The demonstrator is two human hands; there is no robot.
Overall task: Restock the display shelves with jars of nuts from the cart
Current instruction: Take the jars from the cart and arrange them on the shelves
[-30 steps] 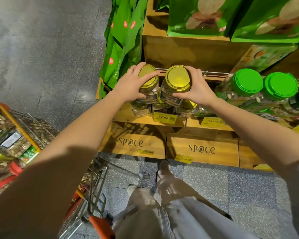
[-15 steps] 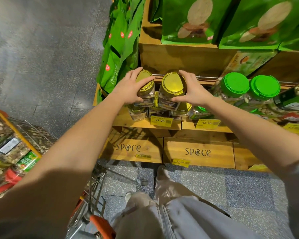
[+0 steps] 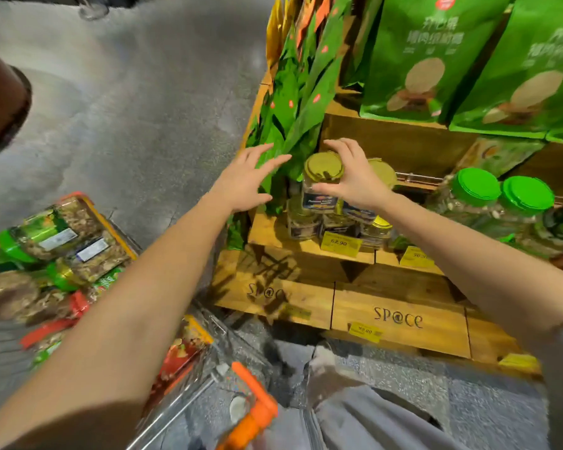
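Observation:
A clear jar of nuts with a gold lid [image 3: 322, 180] stands on top of other gold-lidded jars [image 3: 332, 222] on the wooden shelf [image 3: 267, 228]. My right hand [image 3: 355, 177] grips this top jar around its lid and shoulder. A second gold-lidded jar [image 3: 384, 172] stands just behind that hand, partly hidden. My left hand [image 3: 244, 180] hovers to the left of the jars with fingers spread, holding nothing, in front of green bags. The cart [image 3: 78, 264] with more packs and jars of nuts is at lower left.
Green hanging bags [image 3: 293, 102] crowd the shelf's left end. Large green pouches [image 3: 436, 60] sit on the upper shelf. Green-lidded jars [image 3: 501, 196] stand to the right. Yellow price tags [image 3: 340, 243] line the shelf edge. My legs and the cart's orange handle [image 3: 251, 414] are below.
My left hand has let go of its jar and pulled away to the left, fingers spread. My right hand still holds a top jar. The view has swung left, showing more cart.

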